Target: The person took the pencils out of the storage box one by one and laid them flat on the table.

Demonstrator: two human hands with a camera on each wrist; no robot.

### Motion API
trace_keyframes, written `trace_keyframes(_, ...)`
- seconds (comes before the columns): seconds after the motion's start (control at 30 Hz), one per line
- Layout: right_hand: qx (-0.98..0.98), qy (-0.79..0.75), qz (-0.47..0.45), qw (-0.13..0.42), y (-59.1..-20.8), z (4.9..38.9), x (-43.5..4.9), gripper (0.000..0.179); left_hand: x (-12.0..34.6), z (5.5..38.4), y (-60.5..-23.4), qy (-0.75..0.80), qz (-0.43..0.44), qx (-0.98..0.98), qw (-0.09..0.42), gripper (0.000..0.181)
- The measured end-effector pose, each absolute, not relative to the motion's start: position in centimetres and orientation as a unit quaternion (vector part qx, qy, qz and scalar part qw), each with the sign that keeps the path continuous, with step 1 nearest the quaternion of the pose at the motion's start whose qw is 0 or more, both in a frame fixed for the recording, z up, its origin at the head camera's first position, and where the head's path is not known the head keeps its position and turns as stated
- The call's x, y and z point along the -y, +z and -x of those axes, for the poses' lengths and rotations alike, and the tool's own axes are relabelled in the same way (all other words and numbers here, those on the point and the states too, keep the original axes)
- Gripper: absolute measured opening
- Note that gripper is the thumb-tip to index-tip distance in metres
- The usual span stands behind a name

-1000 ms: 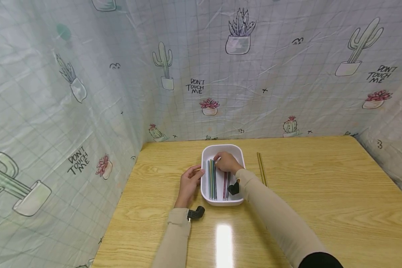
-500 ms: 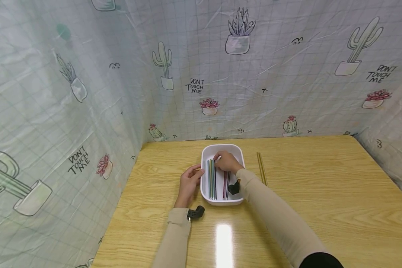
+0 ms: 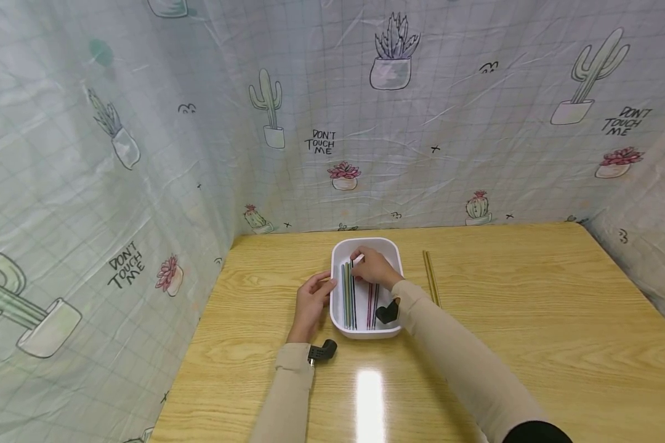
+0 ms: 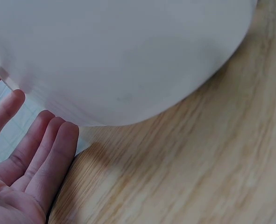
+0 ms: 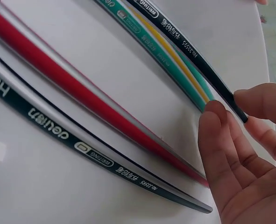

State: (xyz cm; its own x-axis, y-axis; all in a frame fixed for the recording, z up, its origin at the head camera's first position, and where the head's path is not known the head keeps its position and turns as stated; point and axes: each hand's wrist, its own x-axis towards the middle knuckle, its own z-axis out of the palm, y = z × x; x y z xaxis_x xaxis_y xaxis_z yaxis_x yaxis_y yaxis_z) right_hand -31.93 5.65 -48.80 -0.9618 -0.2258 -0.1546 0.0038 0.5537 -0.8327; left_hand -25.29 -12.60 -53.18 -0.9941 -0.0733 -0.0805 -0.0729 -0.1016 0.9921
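Note:
A white plastic tray [image 3: 366,335] stands on the table with several pencils in two groups. My right hand [image 3: 374,266] reaches inside and pinches the far end of a black pencil [image 5: 194,51] between thumb and fingers. Beside it in the right wrist view lie green pencils [image 5: 147,44] and a yellow-striped one [image 5: 173,49]. A red pencil [image 5: 81,88] and a dark green HB pencil [image 5: 58,130] form the group nearer that wrist. My left hand [image 3: 310,301] rests with mostly straight fingers [image 4: 65,140] against the tray's left outer wall.
Two gold-coloured sticks [image 3: 431,277] lie on the wooden table [image 3: 532,307] just right of the tray. Behind and to the left, a curtain [image 3: 199,154] printed with cacti hangs close to the table's edges.
The far end of the black pencil now reaches slightly beyond the row beside it. My left hand keeps its place on the tray, and the head view has shifted a little.

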Motion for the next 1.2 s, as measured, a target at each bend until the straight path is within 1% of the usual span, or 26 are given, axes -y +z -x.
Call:
trace_keyframes(0.13, -0.86, -0.49, 0.054, 0.131, -48.6, 31.8, -5.8, 0.032, 12.6, 25.3, -53.1, -0.739, -0.059, 0.671, -0.002, 0.034)
trace_keyframes(0.37, -0.831, -0.533, 0.031, 0.153, -48.6, 31.6, -6.0, 0.035, 12.7, 25.4, -53.1, -0.735, -0.059, 0.676, -0.007, 0.036)
trace_keyframes(0.6, -0.8, -0.575, 0.036, 0.165, -48.4, 31.2, -6.1, 0.039, 12.6, 25.3, -53.0, -0.735, -0.06, 0.675, -0.005, 0.034)
trace_keyframes(0.77, -0.783, -0.598, 0.038, 0.165, -48.3, 30.9, -6.0, 0.04, 12.6, 25.3, -53.0, -0.74, -0.06, 0.67, -0.004, 0.032)
trace_keyframes(1.0, -0.778, -0.607, 0.033, 0.158, -47.8, 30.6, -5.6, 0.039, 12.7, 25.2, -53.1, -0.737, -0.062, 0.674, -0.005, 0.034)
trace_keyframes(1.2, -0.79, -0.597, 0.019, 0.138, -47.7, 30.7, -5.8, 0.038, 12.7, 24.1, -50.6, -0.734, -0.055, 0.676, -0.028, 0.037)
